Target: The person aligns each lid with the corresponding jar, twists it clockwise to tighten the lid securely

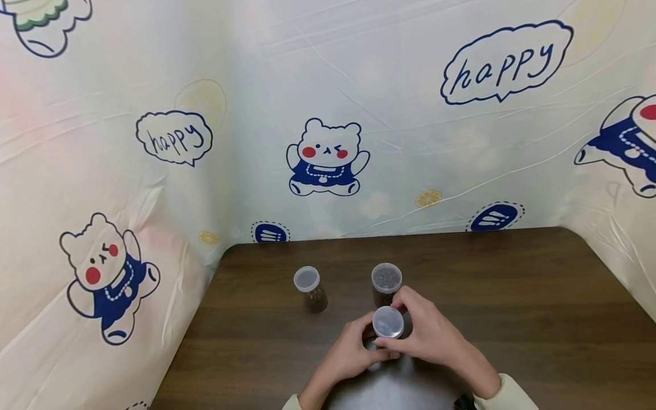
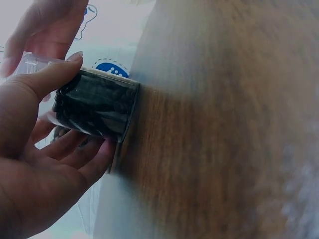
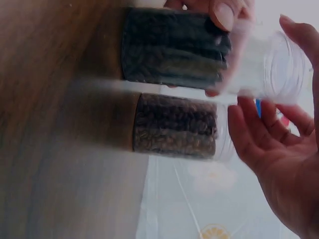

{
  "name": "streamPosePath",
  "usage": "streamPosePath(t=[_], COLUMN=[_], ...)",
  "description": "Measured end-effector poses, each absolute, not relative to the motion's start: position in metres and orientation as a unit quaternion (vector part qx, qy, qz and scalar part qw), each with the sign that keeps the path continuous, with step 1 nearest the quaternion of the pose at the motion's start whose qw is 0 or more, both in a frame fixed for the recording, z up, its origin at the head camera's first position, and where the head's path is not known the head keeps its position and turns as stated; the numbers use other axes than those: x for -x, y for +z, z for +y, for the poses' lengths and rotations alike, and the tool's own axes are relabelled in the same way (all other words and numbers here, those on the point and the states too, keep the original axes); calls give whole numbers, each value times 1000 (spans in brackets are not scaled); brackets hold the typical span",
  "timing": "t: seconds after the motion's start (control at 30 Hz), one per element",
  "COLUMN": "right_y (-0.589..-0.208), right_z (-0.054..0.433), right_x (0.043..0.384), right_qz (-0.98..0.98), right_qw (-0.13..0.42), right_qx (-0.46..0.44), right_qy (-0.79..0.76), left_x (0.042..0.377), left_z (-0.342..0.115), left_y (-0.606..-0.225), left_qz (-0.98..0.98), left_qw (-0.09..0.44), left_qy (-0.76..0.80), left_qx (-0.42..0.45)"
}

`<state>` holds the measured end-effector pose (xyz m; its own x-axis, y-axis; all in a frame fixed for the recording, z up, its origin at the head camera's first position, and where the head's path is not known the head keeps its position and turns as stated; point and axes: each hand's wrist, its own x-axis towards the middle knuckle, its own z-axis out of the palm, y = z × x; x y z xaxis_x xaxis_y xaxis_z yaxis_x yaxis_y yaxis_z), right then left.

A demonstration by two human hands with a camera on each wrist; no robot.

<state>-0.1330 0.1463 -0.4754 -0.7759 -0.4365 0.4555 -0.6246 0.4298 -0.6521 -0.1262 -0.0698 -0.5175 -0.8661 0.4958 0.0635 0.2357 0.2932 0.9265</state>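
A clear jar, partly filled with dark beans, stands upright on the table in front of me. My left hand grips its body, thumb on one side and fingers on the other; the left wrist view shows the thumb across the side. At the top, the translucent round lid sits between the thumb and fingers of my right hand. Just behind stands a second clear jar of small dark beans, close to the right fingertips and partly hidden by the held jar and hand.
A third lidded jar with brown contents stands to the left on the dark wood table. A printed curtain with cartoon bears hangs behind the table and along both sides.
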Motion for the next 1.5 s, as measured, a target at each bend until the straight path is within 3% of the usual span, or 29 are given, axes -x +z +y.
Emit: streamPosePath(t=[0.17, 0.3, 0.5, 0.77, 1.0, 1.33, 1.5], right_y=[-470, -463, -463, -474, -482, -466, -465], right_z=[149, 158, 162, 151, 135, 154, 163], right_x=[130, 131, 134, 132, 122, 123, 125], right_qz=[-863, -856, -838, -822, -855, -855, -830], right_qw=[72, 44, 38, 125, 176, 71, 47], right_qx=[-291, -323, -353, -343, -260, -295, -336], right_qy=[406, 402, 415, 437, 413, 420, 442], left_x=[127, 128, 128, 128, 127, 128, 126], left_z=[-70, -69, -69, -68, -66, -69, -68], left_y=[-517, -517, -517, -516, -518, -519, -517], left_qz=[800, 802, 795, 809, 831, 817, 808], left_qw=[111, 112, 118, 91, 46, 89, 106], left_qy=[542, 541, 549, 533, 505, 526, 538], left_qx=[-231, -228, -231, -231, -227, -217, -217])
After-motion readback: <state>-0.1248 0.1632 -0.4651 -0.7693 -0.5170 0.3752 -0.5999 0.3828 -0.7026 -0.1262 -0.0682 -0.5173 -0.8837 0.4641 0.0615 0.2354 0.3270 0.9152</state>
